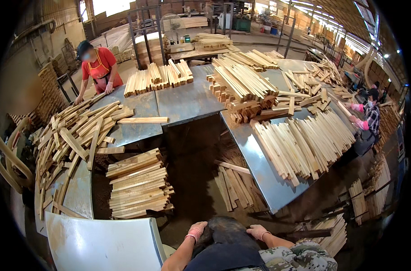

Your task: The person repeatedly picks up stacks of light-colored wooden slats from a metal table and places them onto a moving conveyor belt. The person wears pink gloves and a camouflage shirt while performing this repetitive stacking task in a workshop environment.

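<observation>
A dark apron [228, 232] bulges out in front of me at the bottom of the head view, its front worn and dusty. At its left edge, my left hand [197, 230], in a pinkish glove, is closed on the cloth. My right hand [258, 232], gloved alike, closes on the opposite edge; some fingertips of both hands are hidden against the dark fabric. Left of my left arm stands a pale, smooth panel [106, 241]. Beyond it, flat wooden strips [137, 187] lie in a stacked pile, apart from my hands.
Metal tables [183, 101] curve around ahead, bearing loose strips [72, 135] at left and stacked strips [246, 81] farther back. A row of strips [304, 144] covers the right table. One person in red [99, 67] stands far left; another in plaid [371, 115] stands right.
</observation>
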{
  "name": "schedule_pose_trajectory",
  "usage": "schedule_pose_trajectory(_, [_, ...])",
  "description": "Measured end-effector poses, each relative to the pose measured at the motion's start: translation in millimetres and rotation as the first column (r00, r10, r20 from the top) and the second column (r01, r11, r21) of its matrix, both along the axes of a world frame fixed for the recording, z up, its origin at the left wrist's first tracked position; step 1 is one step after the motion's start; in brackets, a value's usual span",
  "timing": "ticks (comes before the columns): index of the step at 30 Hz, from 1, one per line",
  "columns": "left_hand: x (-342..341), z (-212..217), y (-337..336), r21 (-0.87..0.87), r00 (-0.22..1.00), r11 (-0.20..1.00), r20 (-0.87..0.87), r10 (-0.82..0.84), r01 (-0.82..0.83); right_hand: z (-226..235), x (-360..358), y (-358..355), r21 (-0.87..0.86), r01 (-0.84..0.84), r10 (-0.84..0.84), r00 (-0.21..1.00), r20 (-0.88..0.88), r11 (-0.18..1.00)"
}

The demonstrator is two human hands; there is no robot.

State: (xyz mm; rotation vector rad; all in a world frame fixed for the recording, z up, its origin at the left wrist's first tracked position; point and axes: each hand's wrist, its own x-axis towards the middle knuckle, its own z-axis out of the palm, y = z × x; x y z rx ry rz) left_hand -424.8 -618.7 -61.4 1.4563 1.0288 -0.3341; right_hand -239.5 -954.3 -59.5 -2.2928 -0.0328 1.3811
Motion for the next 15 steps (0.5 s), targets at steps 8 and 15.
schedule_pose_trajectory(8, [57.3, -48.6, 103.5, 0.008, 0.966, 0.993, -0.232, -0.113, 0.118, -3.8, 96.6, 93.1, -0.093, -0.002, -0.009, 0.993, -0.118, 0.996])
schedule_pose_trajectory(15, [51.3, -75.9, 199.7, -0.021, 0.902, 0.999, -0.43, 0.032, -0.045, -13.6, 254.3, 217.1, 0.061, -0.137, 0.13, 0.985, 0.111, 0.989])
